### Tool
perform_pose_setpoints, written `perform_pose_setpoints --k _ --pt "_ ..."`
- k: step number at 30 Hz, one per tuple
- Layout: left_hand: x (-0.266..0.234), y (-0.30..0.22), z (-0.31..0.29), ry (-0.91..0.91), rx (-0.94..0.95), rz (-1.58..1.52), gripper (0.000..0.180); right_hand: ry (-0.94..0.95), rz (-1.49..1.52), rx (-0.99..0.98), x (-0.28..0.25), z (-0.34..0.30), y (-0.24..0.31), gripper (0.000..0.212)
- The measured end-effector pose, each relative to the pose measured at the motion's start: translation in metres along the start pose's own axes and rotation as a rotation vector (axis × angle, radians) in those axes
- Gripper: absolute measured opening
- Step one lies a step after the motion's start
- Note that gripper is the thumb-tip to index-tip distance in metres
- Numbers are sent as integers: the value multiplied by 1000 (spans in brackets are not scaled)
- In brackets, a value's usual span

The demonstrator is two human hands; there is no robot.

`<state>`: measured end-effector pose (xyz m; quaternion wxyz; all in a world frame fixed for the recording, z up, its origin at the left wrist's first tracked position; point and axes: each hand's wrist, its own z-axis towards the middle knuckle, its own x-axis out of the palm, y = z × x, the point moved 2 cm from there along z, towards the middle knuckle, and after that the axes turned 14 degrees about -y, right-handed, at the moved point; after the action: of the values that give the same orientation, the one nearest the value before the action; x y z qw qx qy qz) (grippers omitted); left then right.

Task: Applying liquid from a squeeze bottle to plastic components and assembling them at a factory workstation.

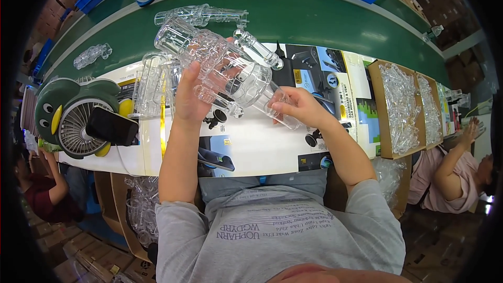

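Observation:
Above the covered work table I hold a clear glass water pipe [254, 79], tilted, its wide mouth toward the upper left and its narrower end toward the lower right. My left hand [189, 98] is closed around its ribbed middle, with part of the fingers showing through the glass. With thumb and fingers, my right hand [304, 107] grips the narrower end. Slim side tubes with rounded tips stick out from the body. Left of my left hand stand more clear glass pieces [152, 86], partly behind it. Another long glass piece [201, 15] lies just beyond the held one.
A penguin-shaped fan [84, 120] with a black phone [112, 126] in front stands left. At right, a cardboard box [385, 120] holds many glass pieces. A small glass piece [93, 56] lies on the green table [314, 26]. People sit on both sides.

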<state>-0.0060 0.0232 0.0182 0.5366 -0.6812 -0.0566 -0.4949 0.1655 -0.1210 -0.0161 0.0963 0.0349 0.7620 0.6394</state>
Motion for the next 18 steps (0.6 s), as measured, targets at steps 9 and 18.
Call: perform_pose_setpoints --k 9,18 --pt "0 3 2 -28 -24 51 62 -20 17 19 -1 0 2 26" --pt "0 6 3 -45 -91 64 60 9 94 72 -4 5 -8 21"
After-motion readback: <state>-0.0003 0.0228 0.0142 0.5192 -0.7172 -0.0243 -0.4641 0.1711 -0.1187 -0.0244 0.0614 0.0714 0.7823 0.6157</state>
